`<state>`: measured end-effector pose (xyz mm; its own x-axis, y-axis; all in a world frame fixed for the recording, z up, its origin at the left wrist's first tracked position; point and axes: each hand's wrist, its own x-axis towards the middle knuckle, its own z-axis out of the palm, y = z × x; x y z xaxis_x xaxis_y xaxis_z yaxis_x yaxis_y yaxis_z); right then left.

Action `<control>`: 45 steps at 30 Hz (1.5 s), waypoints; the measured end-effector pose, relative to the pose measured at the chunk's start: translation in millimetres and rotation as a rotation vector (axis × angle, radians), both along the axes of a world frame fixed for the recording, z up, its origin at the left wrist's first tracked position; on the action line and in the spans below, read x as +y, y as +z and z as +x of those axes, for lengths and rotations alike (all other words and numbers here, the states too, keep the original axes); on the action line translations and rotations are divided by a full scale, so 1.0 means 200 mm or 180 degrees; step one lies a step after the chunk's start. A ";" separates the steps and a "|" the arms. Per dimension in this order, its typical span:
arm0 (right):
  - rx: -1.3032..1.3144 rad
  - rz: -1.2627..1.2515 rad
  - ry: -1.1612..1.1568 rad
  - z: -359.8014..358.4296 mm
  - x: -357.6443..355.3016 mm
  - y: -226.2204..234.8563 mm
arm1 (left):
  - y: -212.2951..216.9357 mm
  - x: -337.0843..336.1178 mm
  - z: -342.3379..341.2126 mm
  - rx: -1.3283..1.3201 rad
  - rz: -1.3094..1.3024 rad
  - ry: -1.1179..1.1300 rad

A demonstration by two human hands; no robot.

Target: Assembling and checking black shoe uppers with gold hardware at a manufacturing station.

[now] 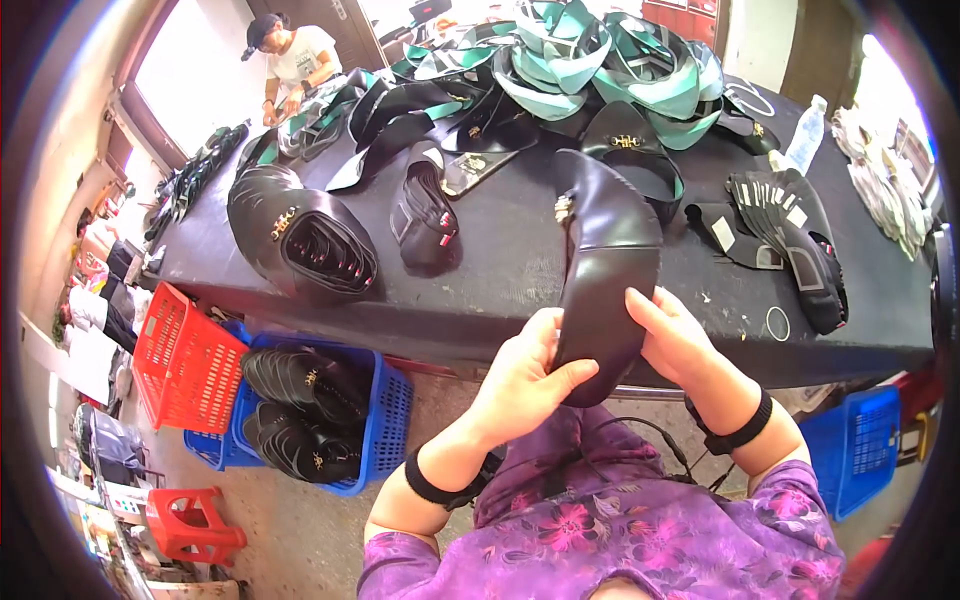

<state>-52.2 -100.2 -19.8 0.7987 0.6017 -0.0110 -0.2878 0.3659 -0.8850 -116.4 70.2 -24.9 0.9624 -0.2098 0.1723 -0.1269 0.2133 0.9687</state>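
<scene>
I see bare room on the flat black table (500, 255) past the bare left hand (525, 380). A slim stack of black pieces (425, 215) blocks its left side. The shiny black curved piece (610, 265) sits between both hands. Past the bare right hand (680, 335), room ends at fanned black pieces with white patches (780, 220). A big black-and-teal heap (560, 65) fills the back.

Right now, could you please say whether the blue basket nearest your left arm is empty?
Not empty: stacked black shoe uppers sit inside the blue basket.
</scene>
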 end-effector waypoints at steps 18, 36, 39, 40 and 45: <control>0.1502 0.1659 0.0067 0.10 0.13 -0.13 | 0.09 0.24 -0.05 -0.1636 0.2053 0.0422; 0.1833 0.1836 -0.0048 0.04 0.23 -0.14 | 0.15 0.18 -0.13 -0.1903 0.2173 0.1653; 0.1876 0.1947 0.0084 0.04 0.23 -0.16 | 0.15 0.17 -0.14 -0.2101 0.2173 0.1808; 0.1853 0.1924 0.0071 0.03 0.24 -0.16 | 0.15 0.17 -0.15 -0.2122 0.2185 0.1855; 0.1832 0.1769 0.0025 -0.01 0.25 -0.11 | 0.17 0.15 -0.19 -0.2350 0.2259 0.2031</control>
